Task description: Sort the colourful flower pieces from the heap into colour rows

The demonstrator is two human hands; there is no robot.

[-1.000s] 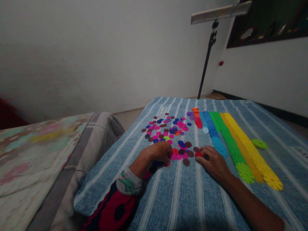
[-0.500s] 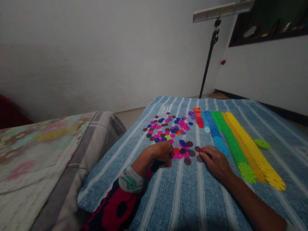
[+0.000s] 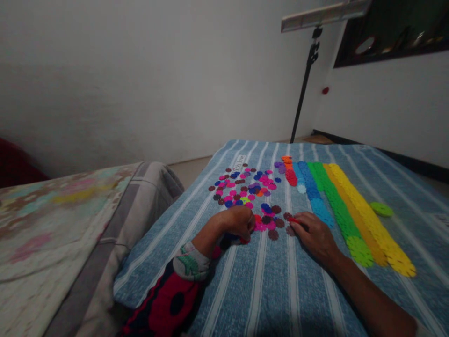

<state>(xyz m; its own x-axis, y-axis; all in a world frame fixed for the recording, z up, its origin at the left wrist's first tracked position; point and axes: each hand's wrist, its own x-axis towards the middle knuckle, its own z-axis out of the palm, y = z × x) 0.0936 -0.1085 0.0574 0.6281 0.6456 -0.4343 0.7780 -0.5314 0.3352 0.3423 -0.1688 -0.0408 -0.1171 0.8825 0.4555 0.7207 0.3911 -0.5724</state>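
Scattered over the striped blue cloth is a pile of small notched plastic discs point(image 3: 242, 182) in pink, brown, blue and other colours. My left hand point(image 3: 236, 222) is closed, fingers bent down at the left edge of a nearer cluster of discs point(image 3: 269, 224); its fingertips are hidden, so what they hold cannot be made out. Between the thumb and fingers of my right hand point(image 3: 314, 234) is a red disc point(image 3: 293, 219), seen edge-on, just right of that cluster. Overlapping rows of yellow discs point(image 3: 372, 217), orange-yellow, green discs point(image 3: 336, 206) and blue discs point(image 3: 310, 182) lie beyond my right hand.
Short groups of red discs point(image 3: 291, 178) and purple discs point(image 3: 280, 167) lie at the far end. A light green disc stack point(image 3: 381, 209) sits right of the yellow row. A black stand point(image 3: 303, 89) rises behind the striped cloth point(image 3: 242, 290). Another covered surface point(image 3: 77, 210) is on the left.
My left hand has shifted very slightly to the right at the edge of the near cluster. My right hand stays in place with the red disc.
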